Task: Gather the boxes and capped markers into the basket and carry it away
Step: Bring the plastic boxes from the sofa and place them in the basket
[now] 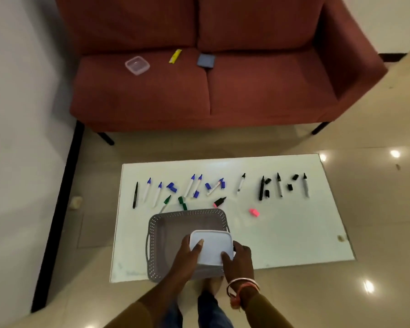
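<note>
A grey perforated basket (pixel 161 229) stands at the near edge of the white low table (pixel 294 233). Over its right part I hold a white lidded box (pixel 212 245) with both hands: my left hand (pixel 187 254) on its left side, my right hand (pixel 239 259) on its right. Beyond the basket lie several uncapped markers in a row: blue ones (pixel 192 184), a green one (pixel 165 202), black ones (pixel 262 188) and a pink one (pixel 219 201). Loose caps lie among them, including a pink cap (pixel 254 212).
A red sofa (pixel 199 91) stands behind the table. On its seat lie a clear plastic box (pixel 137 65), a yellow item (pixel 175 56) and a blue-grey square item (pixel 206 60). A white wall is at left. Glossy tiled floor surrounds the table.
</note>
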